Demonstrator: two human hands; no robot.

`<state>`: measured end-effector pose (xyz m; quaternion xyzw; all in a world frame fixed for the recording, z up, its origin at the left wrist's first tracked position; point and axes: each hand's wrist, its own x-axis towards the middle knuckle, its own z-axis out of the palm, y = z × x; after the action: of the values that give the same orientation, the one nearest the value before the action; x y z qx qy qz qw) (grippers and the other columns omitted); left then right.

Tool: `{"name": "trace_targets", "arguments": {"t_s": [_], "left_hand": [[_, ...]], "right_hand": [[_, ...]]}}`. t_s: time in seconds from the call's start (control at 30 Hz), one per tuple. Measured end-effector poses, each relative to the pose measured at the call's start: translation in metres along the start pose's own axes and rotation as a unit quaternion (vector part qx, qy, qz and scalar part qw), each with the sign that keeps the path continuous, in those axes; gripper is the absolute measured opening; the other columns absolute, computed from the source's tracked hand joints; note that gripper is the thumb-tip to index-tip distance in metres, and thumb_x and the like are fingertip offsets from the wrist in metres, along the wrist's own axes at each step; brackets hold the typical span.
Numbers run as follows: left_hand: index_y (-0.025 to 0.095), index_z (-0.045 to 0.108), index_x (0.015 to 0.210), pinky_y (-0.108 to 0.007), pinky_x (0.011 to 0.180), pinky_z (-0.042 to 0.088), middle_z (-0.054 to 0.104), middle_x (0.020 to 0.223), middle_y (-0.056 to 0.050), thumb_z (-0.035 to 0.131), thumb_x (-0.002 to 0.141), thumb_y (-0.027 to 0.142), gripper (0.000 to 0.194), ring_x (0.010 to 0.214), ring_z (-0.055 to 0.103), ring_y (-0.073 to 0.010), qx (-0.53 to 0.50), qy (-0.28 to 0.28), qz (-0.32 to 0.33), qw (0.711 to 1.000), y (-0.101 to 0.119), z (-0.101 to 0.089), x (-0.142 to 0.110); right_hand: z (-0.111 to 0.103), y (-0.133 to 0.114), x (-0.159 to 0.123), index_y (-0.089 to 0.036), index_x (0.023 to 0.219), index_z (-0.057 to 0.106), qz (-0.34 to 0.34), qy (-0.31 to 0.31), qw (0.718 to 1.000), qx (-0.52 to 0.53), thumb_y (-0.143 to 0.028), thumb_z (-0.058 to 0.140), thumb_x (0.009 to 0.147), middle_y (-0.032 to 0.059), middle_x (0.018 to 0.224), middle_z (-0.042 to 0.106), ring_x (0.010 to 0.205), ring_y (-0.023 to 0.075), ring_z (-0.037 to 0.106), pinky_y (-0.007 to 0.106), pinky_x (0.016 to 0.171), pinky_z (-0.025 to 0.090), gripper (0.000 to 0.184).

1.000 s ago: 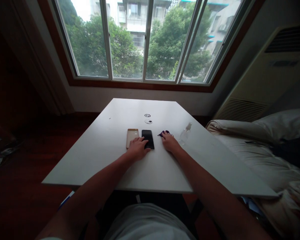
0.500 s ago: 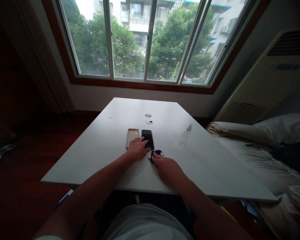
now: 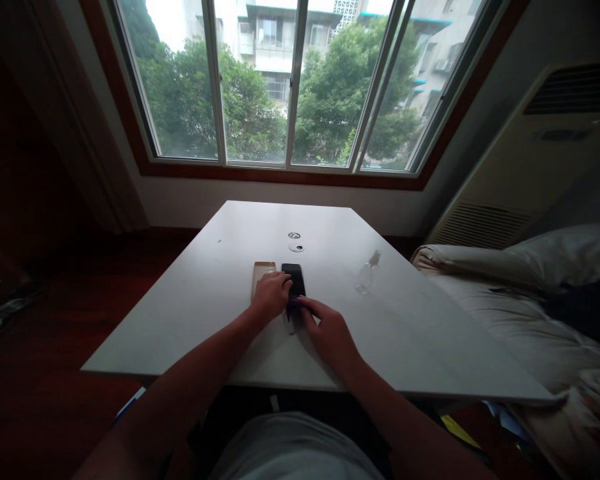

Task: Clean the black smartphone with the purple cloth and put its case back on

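Observation:
A black smartphone [image 3: 296,285] lies flat on the white table, its lower part partly covered by my hands. My left hand [image 3: 271,295] is closed over the phone's left side, with bent fingers pressing on it. My right hand [image 3: 330,331] pinches a small dark purple cloth [image 3: 293,307] against the phone's lower end; folds of it hang toward me. Just left of the phone is a gold-rimmed phone case [image 3: 258,270], partly hidden behind my left hand. To the right stands a clear spray bottle [image 3: 367,275], apart from both hands.
The white table [image 3: 180,327] extends toward the window [image 3: 290,100]. Two round grommet covers [image 3: 295,248] are set in it beyond the phone. A pale padded couch [image 3: 480,293] sits at the right, beside a tall air conditioner [image 3: 525,153].
My right hand has moved the cloth from the table beside the phone's lower right corner onto its lower end. My left fingers have drawn closer together on the phone's left side.

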<state>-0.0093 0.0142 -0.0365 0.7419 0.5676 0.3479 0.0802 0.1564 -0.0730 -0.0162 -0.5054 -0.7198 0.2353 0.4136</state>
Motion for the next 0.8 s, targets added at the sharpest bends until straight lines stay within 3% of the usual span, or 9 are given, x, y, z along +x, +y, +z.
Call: {"name": "trace_targets", "arguments": {"t_s": [0.13,0.23,0.33,0.37,0.43,0.5,0.6,0.73,0.8], "left_hand": [[0.018,0.072,0.115,-0.040,0.107,0.043,0.071,0.119,-0.008,0.051,0.100,0.030,0.029,0.117,0.060,-0.0248,-0.062,0.067,0.010,0.996,0.003,-0.009,0.003],[0.018,0.071,0.114,-0.039,0.107,0.044,0.071,0.117,-0.008,0.052,0.100,0.031,0.028,0.116,0.060,-0.0247,-0.078,0.068,0.007,0.995,0.005,-0.012,0.002],[0.019,0.071,0.115,-0.038,0.107,0.045,0.071,0.118,-0.008,0.050,0.100,0.031,0.029,0.117,0.060,-0.0239,-0.085,0.053,-0.007,0.995,0.006,-0.013,0.002],[0.018,0.071,0.116,-0.037,0.107,0.045,0.070,0.119,-0.008,0.049,0.100,0.031,0.029,0.117,0.060,-0.0237,-0.086,0.049,-0.013,0.995,0.006,-0.013,0.002],[0.018,0.070,0.118,-0.037,0.107,0.046,0.070,0.120,-0.008,0.047,0.101,0.029,0.031,0.118,0.060,-0.0235,-0.086,0.045,-0.023,0.995,0.006,-0.013,0.003],[0.018,0.069,0.121,-0.037,0.107,0.046,0.070,0.122,-0.008,0.046,0.101,0.027,0.032,0.118,0.059,-0.0235,-0.082,0.040,-0.029,0.995,0.005,-0.012,0.004],[0.017,0.069,0.122,-0.036,0.109,0.044,0.069,0.123,-0.008,0.044,0.100,0.023,0.033,0.119,0.058,-0.0230,-0.072,0.036,-0.026,0.996,0.002,-0.011,0.005],[0.017,0.069,0.122,-0.036,0.109,0.042,0.068,0.124,-0.008,0.046,0.098,0.021,0.034,0.119,0.058,-0.0230,-0.035,0.011,-0.033,0.999,-0.002,-0.009,0.004],[0.019,0.070,0.122,-0.038,0.108,0.042,0.067,0.125,-0.008,0.049,0.097,0.023,0.033,0.119,0.057,-0.0241,-0.015,-0.009,-0.036,0.999,-0.004,-0.007,0.003]], "right_hand": [[0.035,-0.016,-0.018,-0.021,0.114,0.077,-0.096,-0.110,0.987,-0.061,-0.011,0.051,0.091,0.0094,0.133,0.067,0.126,0.0276,0.061,0.045,0.112,0.044,0.035],[0.046,-0.046,-0.037,-0.021,0.111,0.077,-0.200,-0.238,0.950,0.019,-0.005,0.054,0.085,0.0069,0.124,0.071,0.123,0.0231,0.062,0.036,0.112,0.043,0.038],[0.032,-0.067,-0.044,-0.024,0.114,0.076,-0.147,-0.374,0.911,0.088,-0.010,0.054,0.090,0.0025,0.114,0.075,0.106,0.0188,0.068,0.029,0.101,0.049,0.035],[0.023,-0.069,-0.044,-0.025,0.116,0.076,-0.109,-0.453,0.877,0.116,-0.018,0.058,0.092,0.0010,0.109,0.076,0.098,0.0170,0.070,0.026,0.095,0.051,0.030],[0.007,-0.068,-0.040,-0.023,0.115,0.076,-0.048,-0.607,0.772,0.186,-0.030,0.068,0.090,0.0013,0.104,0.076,0.090,0.0153,0.070,0.023,0.088,0.052,0.027],[-0.006,-0.060,-0.030,-0.019,0.114,0.076,0.000,-0.638,0.728,0.251,-0.036,0.071,0.088,0.0037,0.101,0.076,0.087,0.0146,0.069,0.023,0.084,0.052,0.031],[-0.021,-0.044,-0.003,-0.015,0.112,0.075,0.042,-0.517,0.797,0.308,-0.036,0.073,0.087,0.0062,0.096,0.074,0.081,0.0138,0.066,0.025,0.079,0.053,0.033],[-0.043,-0.015,0.060,-0.014,0.110,0.073,0.081,-0.195,0.925,0.314,-0.034,0.072,0.084,0.0064,0.094,0.071,0.078,0.0145,0.064,0.025,0.072,0.053,0.033],[-0.054,0.007,0.094,-0.014,0.115,0.072,0.087,-0.050,0.956,0.275,-0.034,0.070,0.084,0.0074,0.096,0.071,0.078,0.0158,0.064,0.026,0.068,0.054,0.036]]}}
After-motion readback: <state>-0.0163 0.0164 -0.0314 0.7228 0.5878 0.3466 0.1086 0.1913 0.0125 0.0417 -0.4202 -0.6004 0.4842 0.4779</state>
